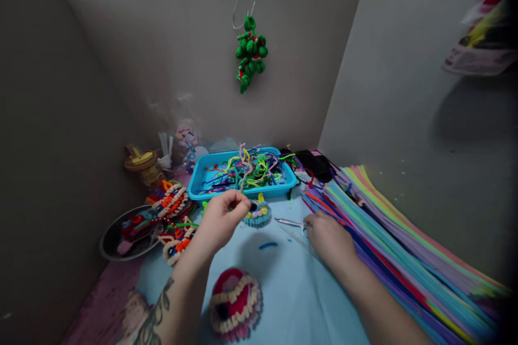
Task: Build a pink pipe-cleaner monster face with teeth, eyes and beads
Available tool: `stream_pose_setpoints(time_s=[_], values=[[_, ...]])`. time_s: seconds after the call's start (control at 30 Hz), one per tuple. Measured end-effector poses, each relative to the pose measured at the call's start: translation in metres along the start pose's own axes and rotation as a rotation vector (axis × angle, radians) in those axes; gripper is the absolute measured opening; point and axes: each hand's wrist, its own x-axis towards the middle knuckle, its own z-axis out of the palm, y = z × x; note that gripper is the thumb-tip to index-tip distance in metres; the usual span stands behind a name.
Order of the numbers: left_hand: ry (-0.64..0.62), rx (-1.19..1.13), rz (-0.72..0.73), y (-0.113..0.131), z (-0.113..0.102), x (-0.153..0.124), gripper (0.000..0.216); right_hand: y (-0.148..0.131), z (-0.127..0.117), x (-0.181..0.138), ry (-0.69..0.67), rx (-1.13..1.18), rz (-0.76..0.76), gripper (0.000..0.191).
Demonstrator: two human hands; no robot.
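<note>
My left hand (226, 215) is raised over the middle of the table, thumb and fingers pinched together. From that pinch a thin pink pipe cleaner (242, 175) rises in front of the tray. Fingers of my right hand (329, 237) are closed round the handles of silver scissors (290, 222), whose blades point left, low over the blue cloth. Just beyond my left fingertips lies a blue fuzzy piece with yellow parts (259, 214), partly hidden. A short blue pipe cleaner offcut (267, 246) rests between my hands. Nearer me sits a red, cream and pink round fuzzy piece (235, 304).
A blue tray (194, 186) of tangled pipe cleaners stands at the back. Long pipe cleaners (404, 248) fan out on the right. On the left are a metal bowl (104, 245) and orange-and-cream fuzzy pieces (174, 199). A green ornament (251, 51) hangs on the back wall.
</note>
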Motion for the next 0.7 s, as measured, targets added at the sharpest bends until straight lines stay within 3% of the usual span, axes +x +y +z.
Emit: stream_pose_setpoints(time_s=[0.13, 0.27, 0.43, 0.7], values=[[0.012, -0.01, 0.053, 0.008, 0.002, -0.006, 0.021, -0.039, -0.026, -0.011, 0.137, 0.497, -0.134, 0.018], [0.022, -0.059, 0.1, 0.013, 0.002, -0.011, 0.019, -0.092, -0.057, -0.016, 0.076, 0.891, -0.246, 0.019], [0.087, -0.066, 0.184, 0.013, -0.002, -0.014, 0.02, -0.125, -0.072, -0.009, 0.064, 1.004, -0.228, 0.015], [0.313, 0.074, 0.346, 0.012, 0.002, -0.012, 0.01, -0.126, -0.07, 0.003, 0.044, 1.089, -0.273, 0.015]])
